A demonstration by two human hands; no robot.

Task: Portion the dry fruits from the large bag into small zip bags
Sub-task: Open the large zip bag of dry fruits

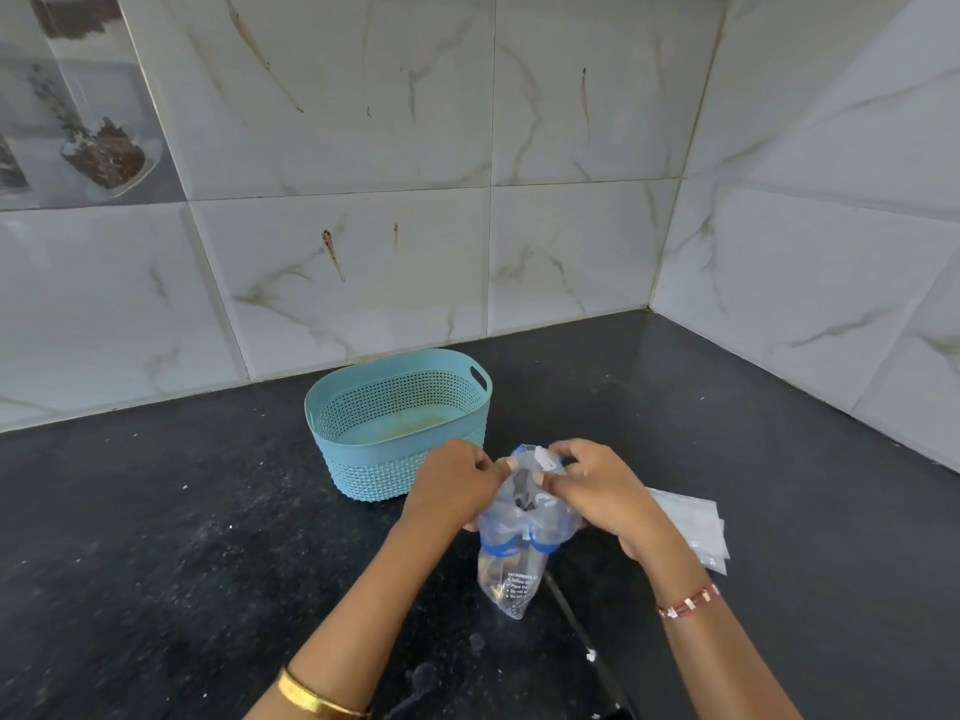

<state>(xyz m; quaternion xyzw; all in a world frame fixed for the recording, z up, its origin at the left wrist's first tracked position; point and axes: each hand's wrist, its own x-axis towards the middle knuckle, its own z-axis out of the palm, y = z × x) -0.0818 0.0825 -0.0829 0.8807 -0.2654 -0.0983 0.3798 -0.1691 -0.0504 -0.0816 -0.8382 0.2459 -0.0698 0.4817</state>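
Both hands, left hand (457, 485) and right hand (597, 491), held a pinching grip on the zip bag's (524, 517) mouth. Right of that grip, spare zip bags (696, 522) lay unfilled on the tabletop (208, 537); portioning looked barely begun.

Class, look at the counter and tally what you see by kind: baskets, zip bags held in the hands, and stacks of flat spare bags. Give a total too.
Blue basket: 1
Zip bag held by the left hand and right hand: 1
Stack of flat bags (number of bags in it cannot be told): 1
Total: 3
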